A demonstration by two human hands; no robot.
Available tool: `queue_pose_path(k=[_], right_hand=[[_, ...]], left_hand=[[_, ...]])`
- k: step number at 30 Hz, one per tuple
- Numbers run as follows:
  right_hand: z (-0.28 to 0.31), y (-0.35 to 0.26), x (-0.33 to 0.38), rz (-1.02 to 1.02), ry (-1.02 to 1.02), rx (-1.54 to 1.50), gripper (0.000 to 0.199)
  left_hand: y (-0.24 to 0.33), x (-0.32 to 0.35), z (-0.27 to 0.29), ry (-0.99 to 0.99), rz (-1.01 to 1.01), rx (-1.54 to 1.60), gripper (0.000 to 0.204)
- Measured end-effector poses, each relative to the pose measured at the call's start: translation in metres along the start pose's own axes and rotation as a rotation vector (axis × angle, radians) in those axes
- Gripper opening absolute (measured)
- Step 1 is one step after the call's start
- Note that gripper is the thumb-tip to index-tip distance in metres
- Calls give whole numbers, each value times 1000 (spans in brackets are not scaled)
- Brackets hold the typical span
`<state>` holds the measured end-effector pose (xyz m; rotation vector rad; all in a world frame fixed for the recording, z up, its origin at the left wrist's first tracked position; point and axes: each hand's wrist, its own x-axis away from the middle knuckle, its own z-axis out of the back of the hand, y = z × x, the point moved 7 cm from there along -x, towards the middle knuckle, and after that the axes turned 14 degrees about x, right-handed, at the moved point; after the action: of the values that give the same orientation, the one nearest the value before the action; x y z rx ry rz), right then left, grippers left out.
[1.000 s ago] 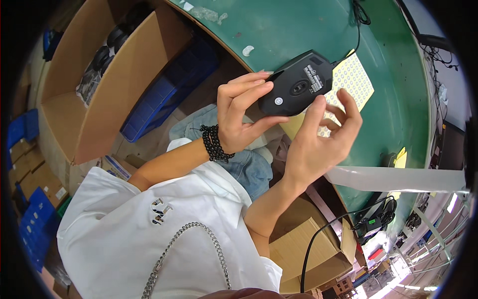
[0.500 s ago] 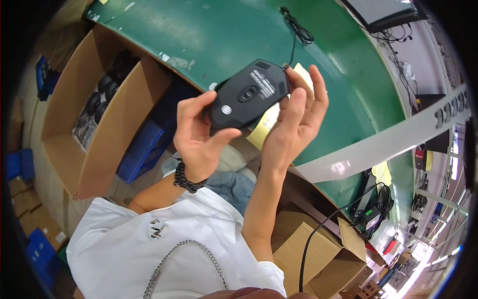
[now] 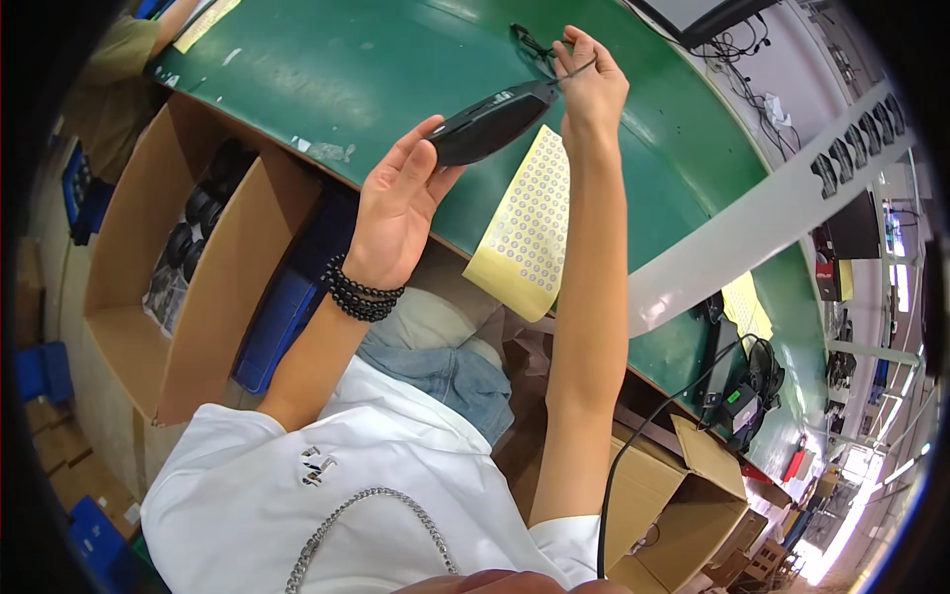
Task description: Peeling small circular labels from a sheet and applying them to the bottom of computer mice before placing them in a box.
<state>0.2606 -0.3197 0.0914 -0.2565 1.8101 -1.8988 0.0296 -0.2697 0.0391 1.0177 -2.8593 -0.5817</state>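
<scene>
My left hand (image 3: 396,208) grips a black computer mouse (image 3: 493,124) by its rear end, thumb on the near side. The mouse is tilted above the green table, its side toward me. Farther out, my right hand (image 3: 592,84) pinches the mouse cable (image 3: 576,72) close to where it leaves the mouse's front. The bundled part of the cable (image 3: 531,42) is just left of my right fingers. Below the mouse, a yellow sheet of small round stickers (image 3: 524,223) hangs over the table's near edge, partly behind my right forearm.
The green table (image 3: 366,79) curves around me. On the left stands a cardboard box (image 3: 213,307) with black rounded items, beside a blue bin (image 3: 282,317). A pale strip (image 3: 732,233) bearing black parts crosses the right side. An open carton (image 3: 683,505) sits lower right. Another person's arm (image 3: 173,25) shows top left.
My right hand has moved from the mouse's front up and away to its cable. The mouse has turned from underside-up to side-on in my left hand. The sticker sheet is more exposed.
</scene>
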Motion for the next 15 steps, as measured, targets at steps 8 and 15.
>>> queue_pose_path(k=[8,15], right_hand=[[11,-88,111,311,-184,-248,35],[83,-86,279,135,70,-93,59]], left_hand=[[-13,17,5,-58,298,461,52],[-50,137,9,-4,807,192,58]])
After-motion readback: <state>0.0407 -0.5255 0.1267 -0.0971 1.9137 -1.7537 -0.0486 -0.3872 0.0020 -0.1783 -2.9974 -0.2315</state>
